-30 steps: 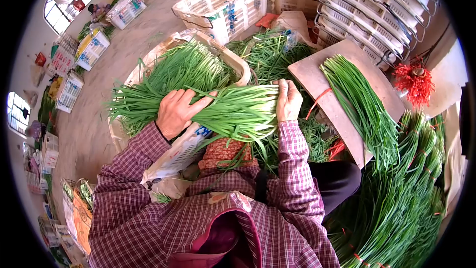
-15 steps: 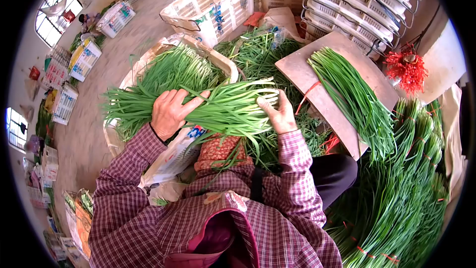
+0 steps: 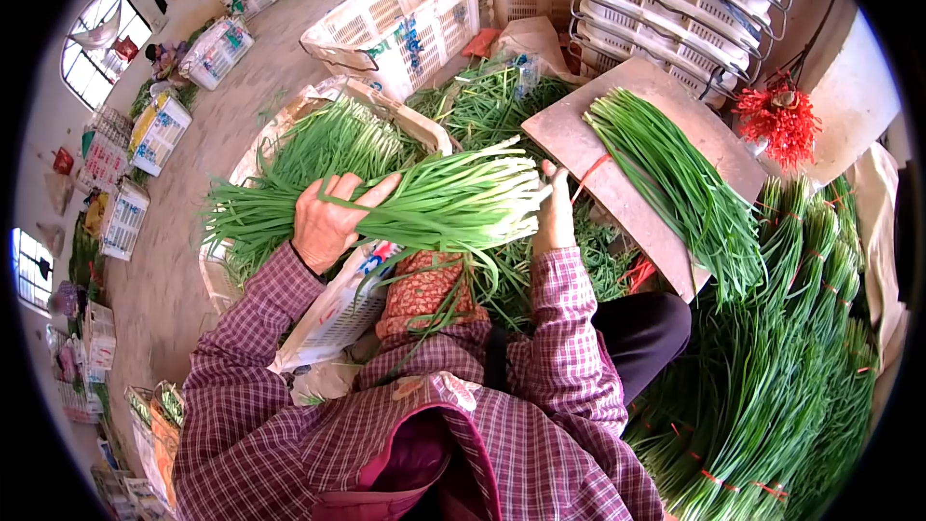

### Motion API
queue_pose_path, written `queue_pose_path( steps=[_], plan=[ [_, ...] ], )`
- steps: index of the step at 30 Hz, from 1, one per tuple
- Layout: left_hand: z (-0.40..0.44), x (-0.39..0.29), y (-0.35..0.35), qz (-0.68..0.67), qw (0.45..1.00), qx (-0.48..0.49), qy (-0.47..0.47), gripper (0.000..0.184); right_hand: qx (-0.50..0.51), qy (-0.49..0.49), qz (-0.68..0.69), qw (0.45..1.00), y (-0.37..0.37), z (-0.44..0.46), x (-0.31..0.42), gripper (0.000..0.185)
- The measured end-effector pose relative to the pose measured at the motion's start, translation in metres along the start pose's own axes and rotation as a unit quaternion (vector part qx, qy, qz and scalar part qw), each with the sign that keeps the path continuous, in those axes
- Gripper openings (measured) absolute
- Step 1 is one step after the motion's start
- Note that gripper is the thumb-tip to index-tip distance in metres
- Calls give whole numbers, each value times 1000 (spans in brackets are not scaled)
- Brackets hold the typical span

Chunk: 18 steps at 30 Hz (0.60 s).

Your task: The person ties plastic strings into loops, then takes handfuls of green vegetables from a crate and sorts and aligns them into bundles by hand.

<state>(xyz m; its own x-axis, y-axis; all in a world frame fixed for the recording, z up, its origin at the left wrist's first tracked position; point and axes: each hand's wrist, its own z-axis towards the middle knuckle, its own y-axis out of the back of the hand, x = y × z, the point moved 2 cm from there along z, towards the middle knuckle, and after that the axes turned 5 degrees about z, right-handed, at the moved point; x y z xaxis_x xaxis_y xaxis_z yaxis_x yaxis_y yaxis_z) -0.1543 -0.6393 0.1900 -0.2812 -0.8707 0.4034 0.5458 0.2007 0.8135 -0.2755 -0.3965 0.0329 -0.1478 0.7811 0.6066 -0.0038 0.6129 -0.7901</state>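
Note:
My left hand (image 3: 328, 224) is wrapped around the middle of a loose bunch of garlic chives (image 3: 434, 203), with its index finger stretched along the top. The green leaves trail to the left and the pale stem ends point right. Against those stem ends stands my right hand (image 3: 557, 210), seen edge-on with its fingers straight up and the palm toward the stems. Below the bunch, on my lap, is a red patterned cloth (image 3: 434, 291). Behind it, a crate (image 3: 436, 135) holds more loose chives (image 3: 338, 140).
To the right, a board (image 3: 569, 121) carries another chive bunch (image 3: 675, 183) and a red tie (image 3: 590, 176). Tied bunches (image 3: 762, 396) are heaped at my right side. Red ties (image 3: 779, 121) hang near stacked crates (image 3: 675, 19). An upright white crate (image 3: 405, 34) stands ahead.
My right hand has gone from gripping the stems with thumb and fingers to standing flat against their ends. The left hand keeps its hold. The view has shifted slightly.

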Motion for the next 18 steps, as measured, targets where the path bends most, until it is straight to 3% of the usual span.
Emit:
queue_pose_path(
  steps=[2,3,6,10,12,14,15,16,18],
  plan=[
    [0,0,1,-6,1000,-1,4,69,103,8,-135,986,-17,-23,9,57],
    [0,1,0,-5,1000,-2,0,70,88,13,-52,995,-30,-27,5,57],
    [-2,1,-2,-6,1000,3,0,71,68,55,-139,986,-38,-33,9,35],
    [-4,-1,-3,-10,1000,24,0,71,7,86,-197,977,-32,-30,5,25],
    [-2,-5,-1,-17,1000,15,-4,70,-11,84,-118,989,-37,-30,6,26],
    [-1,-7,-2,-24,1000,7,-5,69,-2,100,-106,989,23,1,-31,31],
    [-1,-7,-4,-9,1000,-2,-22,66,-22,68,-1,997,19,9,-34,36],
    [-1,-7,-5,7,999,-12,-38,64,-87,-43,-4,995,25,11,-31,42],
    [-1,-6,-3,11,999,-18,-39,59,-123,-72,4,990,30,14,-14,49]
  ],
)
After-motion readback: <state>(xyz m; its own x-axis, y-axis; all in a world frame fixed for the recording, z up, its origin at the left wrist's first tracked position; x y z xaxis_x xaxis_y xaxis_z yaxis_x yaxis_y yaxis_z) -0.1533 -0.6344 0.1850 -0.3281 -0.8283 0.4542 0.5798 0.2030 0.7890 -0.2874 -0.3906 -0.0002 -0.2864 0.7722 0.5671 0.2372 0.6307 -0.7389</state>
